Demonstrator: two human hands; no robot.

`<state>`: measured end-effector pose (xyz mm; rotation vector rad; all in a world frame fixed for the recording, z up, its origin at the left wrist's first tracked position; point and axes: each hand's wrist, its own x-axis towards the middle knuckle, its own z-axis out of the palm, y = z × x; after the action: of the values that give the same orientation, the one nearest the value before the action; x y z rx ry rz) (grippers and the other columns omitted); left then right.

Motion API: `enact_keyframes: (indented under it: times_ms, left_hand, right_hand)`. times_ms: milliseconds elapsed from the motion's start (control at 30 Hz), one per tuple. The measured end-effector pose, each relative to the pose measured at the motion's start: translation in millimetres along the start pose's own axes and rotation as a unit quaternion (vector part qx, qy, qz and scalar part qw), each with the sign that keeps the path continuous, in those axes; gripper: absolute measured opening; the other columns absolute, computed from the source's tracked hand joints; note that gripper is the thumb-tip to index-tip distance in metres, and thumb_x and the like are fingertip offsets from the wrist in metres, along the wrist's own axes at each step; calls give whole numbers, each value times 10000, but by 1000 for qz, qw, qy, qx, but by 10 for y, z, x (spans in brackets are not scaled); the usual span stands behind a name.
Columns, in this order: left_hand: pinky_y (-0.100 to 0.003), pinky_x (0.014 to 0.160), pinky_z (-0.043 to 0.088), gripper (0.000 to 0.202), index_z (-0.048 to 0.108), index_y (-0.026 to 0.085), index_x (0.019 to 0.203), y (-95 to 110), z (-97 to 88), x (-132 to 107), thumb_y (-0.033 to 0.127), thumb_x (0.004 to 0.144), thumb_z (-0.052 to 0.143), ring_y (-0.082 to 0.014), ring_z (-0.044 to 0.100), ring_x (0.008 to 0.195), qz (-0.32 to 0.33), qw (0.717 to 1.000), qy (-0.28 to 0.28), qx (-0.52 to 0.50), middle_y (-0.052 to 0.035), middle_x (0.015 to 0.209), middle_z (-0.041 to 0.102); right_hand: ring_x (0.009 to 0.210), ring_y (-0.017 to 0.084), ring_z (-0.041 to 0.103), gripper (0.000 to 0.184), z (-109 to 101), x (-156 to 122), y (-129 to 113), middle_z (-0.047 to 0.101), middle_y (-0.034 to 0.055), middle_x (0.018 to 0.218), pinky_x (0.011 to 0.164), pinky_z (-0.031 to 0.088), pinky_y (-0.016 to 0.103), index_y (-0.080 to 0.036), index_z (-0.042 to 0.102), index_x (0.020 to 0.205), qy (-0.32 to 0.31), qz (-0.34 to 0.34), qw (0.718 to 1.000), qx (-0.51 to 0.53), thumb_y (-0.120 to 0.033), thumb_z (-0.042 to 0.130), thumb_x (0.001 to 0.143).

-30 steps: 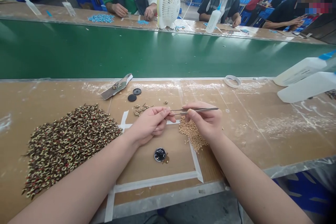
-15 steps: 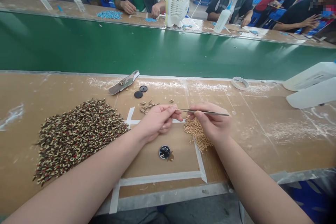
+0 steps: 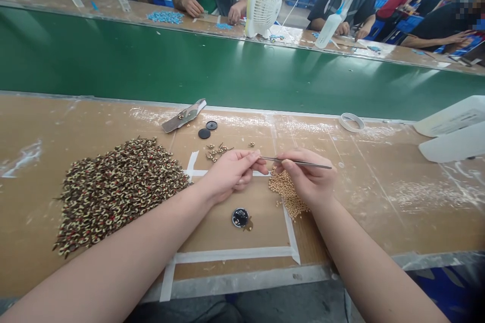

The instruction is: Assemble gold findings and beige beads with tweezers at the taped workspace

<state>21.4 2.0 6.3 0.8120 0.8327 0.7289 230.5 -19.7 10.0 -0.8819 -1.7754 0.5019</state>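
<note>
My right hand (image 3: 308, 174) is closed around metal tweezers (image 3: 303, 163), whose tips point left to my other hand. My left hand (image 3: 237, 171) is closed in a pinch at those tips; whatever lies between its fingers is too small to make out. Below my right hand lies a heap of small tan beads (image 3: 286, 192). A small round dish of dark liquid (image 3: 240, 217) sits nearer me, between my forearms. To the left spreads a big pile of small brown, cream and red pieces (image 3: 121, 189). Just beyond my left hand are several loose small pieces (image 3: 215, 151).
Two black round lids (image 3: 204, 133) and a camouflage-patterned strip (image 3: 184, 115) lie farther back. A tape roll (image 3: 351, 122) and white bottles (image 3: 452, 136) are at the right. Across the green belt (image 3: 151, 60), people work beside a fan (image 3: 264, 0).
The whole view has shifted slightly. My hands stay joined at the tweezers' tips, with the tips now closer in against my left fingers.
</note>
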Motion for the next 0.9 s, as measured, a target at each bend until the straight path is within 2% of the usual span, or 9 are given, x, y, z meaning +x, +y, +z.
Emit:
enact_keyframes:
  times_ms: [200, 367, 567, 667, 767, 800, 833, 867, 900]
  left_hand:
    - [-206, 382, 101, 287, 682, 134, 867, -13, 8, 6, 379, 1003, 619, -11, 271, 372, -9, 1000, -1, -6, -64, 817, 732]
    - [-211, 380, 107, 293, 681, 133, 864, -10, 32, -2, 379, 1005, 607, -17, 269, 374, -13, 1000, 4, 11, -66, 812, 734]
    - [-223, 386, 92, 278, 705, 140, 881, -17, 17, -10, 388, 983, 631, -22, 261, 372, -11, 1000, -10, 21, -69, 811, 736]
    - [-236, 395, 92, 348, 722, 149, 930, -10, 4, 9, 473, 987, 606, -29, 230, 377, -15, 999, -16, 30, -97, 862, 759]
    - [-247, 407, 163, 474, 723, 181, 959, 97, -43, -26, 583, 1019, 480, -64, 266, 396, 1, 992, 22, 125, -109, 888, 773]
    - [-250, 425, 209, 468, 725, 192, 932, 164, -84, -66, 579, 1020, 476, -83, 326, 422, 31, 976, 51, 208, -104, 873, 768]
    - [-254, 452, 253, 434, 727, 199, 889, 245, -142, -123, 552, 1011, 507, -105, 396, 464, 70, 942, 89, 314, -98, 852, 758]
    - [-259, 490, 290, 376, 728, 203, 836, 336, -218, -197, 502, 993, 561, -130, 471, 526, 113, 884, 132, 434, -95, 835, 744]
    - [-265, 517, 304, 305, 722, 206, 780, 433, -312, -285, 441, 951, 632, -156, 522, 581, 146, 803, 179, 549, -95, 822, 728]
  right_hand:
    - [668, 193, 688, 249, -18, 1, -49, 738, 37, 800, 563, 517, 341, -283, 772, 1109, -22, -40, 998, -32, -119, 685, 944]
    - [649, 197, 679, 247, -29, -17, -43, 738, 45, 795, 538, 510, 341, -280, 768, 1107, -29, -59, 997, -40, -122, 687, 935]
    - [657, 191, 684, 139, -3, -18, -50, 731, 30, 758, 593, 541, 353, -260, 772, 971, 9, 22, 1000, -4, -188, 654, 984]
    - [634, 179, 683, 167, 23, -8, -40, 727, 26, 742, 601, 557, 350, -235, 770, 884, 40, 77, 995, 46, -234, 651, 1001]
    - [596, 175, 673, 187, 44, -6, -25, 716, 19, 703, 587, 568, 350, -225, 777, 869, 71, 117, 987, 87, -270, 657, 1006]
    - [589, 176, 669, 188, 48, -8, -19, 711, 17, 690, 585, 571, 351, -226, 782, 872, 75, 124, 985, 93, -274, 659, 1006]
    - [585, 175, 665, 189, 52, -13, -13, 707, 15, 683, 585, 573, 351, -228, 788, 875, 76, 128, 984, 94, -272, 659, 1006]
    - [576, 172, 659, 186, 56, -18, -7, 707, 15, 682, 574, 569, 346, -230, 792, 874, 74, 128, 984, 97, -269, 664, 1003]
    - [581, 173, 664, 185, 61, -23, 0, 708, 16, 682, 577, 570, 344, -232, 795, 874, 63, 128, 985, 100, -264, 665, 1002]
